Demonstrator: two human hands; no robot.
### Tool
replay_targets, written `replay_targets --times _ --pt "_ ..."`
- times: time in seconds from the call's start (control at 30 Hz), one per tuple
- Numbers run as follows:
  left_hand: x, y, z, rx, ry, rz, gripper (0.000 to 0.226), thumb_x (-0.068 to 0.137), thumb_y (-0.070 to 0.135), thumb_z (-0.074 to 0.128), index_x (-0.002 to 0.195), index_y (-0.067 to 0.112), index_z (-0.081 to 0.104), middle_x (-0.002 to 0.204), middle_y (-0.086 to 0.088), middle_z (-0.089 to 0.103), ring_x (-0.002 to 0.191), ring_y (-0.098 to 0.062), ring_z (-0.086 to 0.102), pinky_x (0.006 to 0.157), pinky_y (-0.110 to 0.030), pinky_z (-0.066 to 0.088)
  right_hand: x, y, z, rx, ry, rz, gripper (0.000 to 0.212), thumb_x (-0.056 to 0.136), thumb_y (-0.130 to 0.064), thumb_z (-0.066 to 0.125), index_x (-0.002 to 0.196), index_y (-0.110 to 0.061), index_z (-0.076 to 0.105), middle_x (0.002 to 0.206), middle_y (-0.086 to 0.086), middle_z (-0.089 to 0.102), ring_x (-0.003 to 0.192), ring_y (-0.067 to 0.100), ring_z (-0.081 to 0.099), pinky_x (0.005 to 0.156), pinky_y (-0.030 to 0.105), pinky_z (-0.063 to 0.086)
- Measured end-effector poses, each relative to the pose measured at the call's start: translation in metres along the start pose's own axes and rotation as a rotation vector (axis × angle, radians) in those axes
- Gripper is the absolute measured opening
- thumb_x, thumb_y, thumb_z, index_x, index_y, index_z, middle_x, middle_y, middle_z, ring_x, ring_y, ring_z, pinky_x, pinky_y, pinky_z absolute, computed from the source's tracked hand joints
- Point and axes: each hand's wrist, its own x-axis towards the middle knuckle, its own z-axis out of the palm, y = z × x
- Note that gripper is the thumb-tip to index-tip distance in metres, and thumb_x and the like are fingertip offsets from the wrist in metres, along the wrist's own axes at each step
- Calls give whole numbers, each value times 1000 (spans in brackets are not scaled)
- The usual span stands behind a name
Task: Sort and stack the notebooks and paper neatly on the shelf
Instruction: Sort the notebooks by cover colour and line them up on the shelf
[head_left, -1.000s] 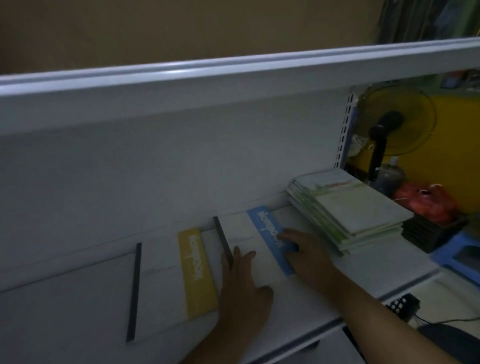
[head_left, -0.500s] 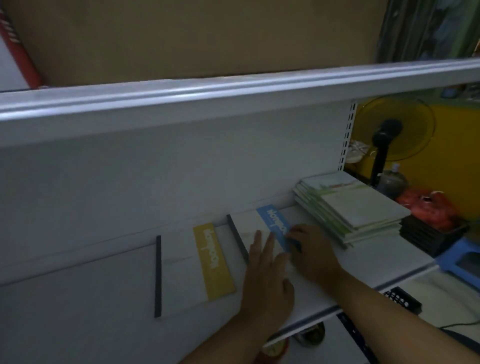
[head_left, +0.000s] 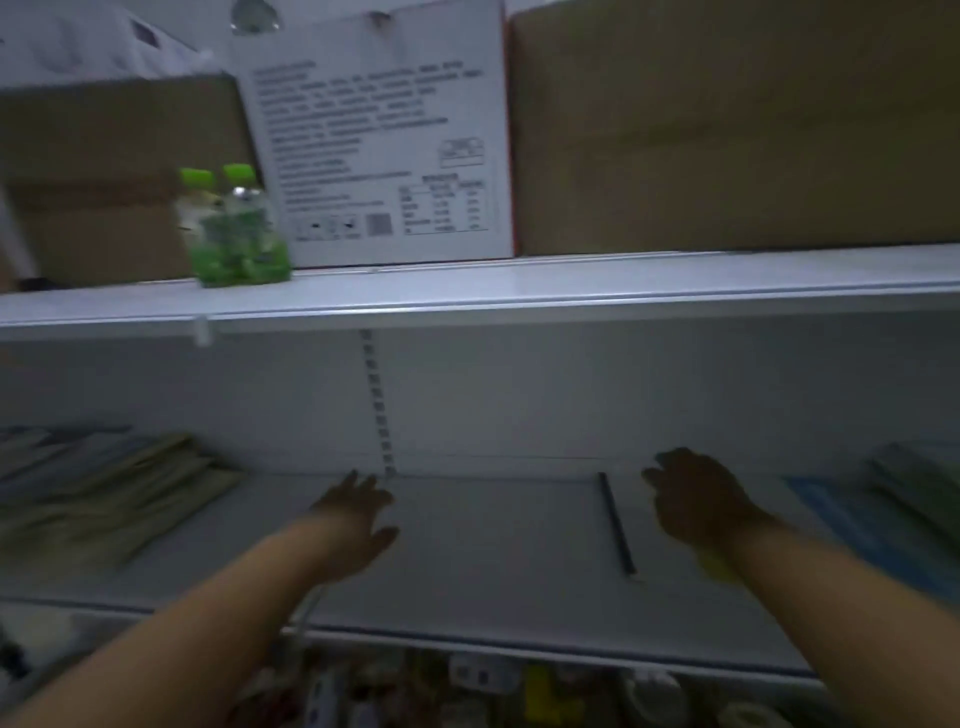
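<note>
While we are reaching into the dim white shelf (head_left: 493, 566), both our hands are hanging over its lower board. Our left hand (head_left: 356, 519) is lying low and flat above bare metal, fingers straight and spread, gripping nothing. Our right hand (head_left: 696, 499) is hovering over a white notebook (head_left: 643, 548), just right of its black spine (head_left: 616, 525), with fingers loosely bent, apart and holding nothing; whether they are touching the cover we cannot tell through the blur. A yellow band (head_left: 718, 567) is peeking out under that wrist. Farther right a blue notebook (head_left: 872, 535) is lying flat, and a stack (head_left: 919, 483) is sitting near it at the far right. At the far left a fanned pile (head_left: 104, 499) of greenish and tan sheets or notebooks, too smeared to tell which, is resting on the same board, well apart from our left hand. A slotted rail (head_left: 376, 405) is running up the grey back panel (head_left: 571, 395) between our hands. Overhead, the upper shelf (head_left: 519, 291) is carrying two green-capped bottles (head_left: 234, 228), a white printed box (head_left: 379, 145) beside them and brown cartons (head_left: 727, 130). Blurred goods (head_left: 467, 686) are showing below the front edge.
</note>
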Motion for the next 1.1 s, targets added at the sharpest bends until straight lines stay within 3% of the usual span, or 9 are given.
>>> replay_targets --times 0.03,0.1,0.23,0.37,0.57,0.73,0.87,1.0,1.1 --pt "-14 -36 -7 21 -3 -105 59 98 49 32 149 22 22 160 -5 5 148 -26 4 119 -34 15 8 -47 -13 41 -2 -65 48 89 -19 53 135 -6 48 145 21 39 132 35 40 108 44 36" --pt "-49 -97 -13 52 34 -269 62 97 54 30 148 21 24 158 -9 16 144 -28 17 117 -38 19 20 -138 -37 134 -121 -153 55 98 -25 37 150 -19 20 159 6 6 146 24 8 118 37 10" --pt "-132 -179 -11 -20 24 -427 63 97 55 27 150 20 21 160 -5 5 148 -23 -1 119 -43 7 27 -297 -60 151 -70 -438 60 93 -30 43 149 -22 22 159 10 2 147 27 -1 118 50 -5" --pt "-196 -231 -6 -110 60 -535 62 97 56 27 150 24 21 161 -3 2 148 -21 -4 120 -42 6 17 -395 -76 126 -83 -649 55 95 -26 43 146 -15 26 158 16 4 145 34 -3 118 51 -1" --pt "-240 -277 18 -160 59 -637 58 97 53 28 148 26 24 160 -2 10 148 -21 1 118 -42 7 20 -489 -79 136 -116 -845 67 93 -31 49 150 -18 16 159 12 -2 146 28 -6 119 44 1" --pt "-231 -307 22 -69 18 -589 58 97 54 27 149 27 23 160 -2 7 148 -19 -2 118 -40 4 55 -560 -73 182 -97 -944 72 90 -38 53 149 -18 17 158 12 9 146 31 1 119 45 6" --pt "-209 -356 5 -5 -31 -632 58 98 52 28 149 26 22 160 -2 7 148 -18 -1 118 -42 3 99 -603 -72 198 -86 -992 66 91 -31 49 148 -18 19 155 11 16 145 29 7 118 45 10" --pt "-181 -408 -17 36 -25 -706 61 97 53 28 150 24 21 160 -5 6 148 -21 0 119 -45 3 138 -632 -75 189 -64 -1072 63 91 -21 50 147 -17 21 157 11 10 146 28 1 118 45 9" --pt "-163 -432 -18 14 -5 -675 62 95 57 32 149 27 23 160 -3 12 148 -20 3 120 -45 6 165 -649 -83 205 -52 -1146 61 91 -19 51 146 -15 24 156 12 14 145 28 7 116 42 18"
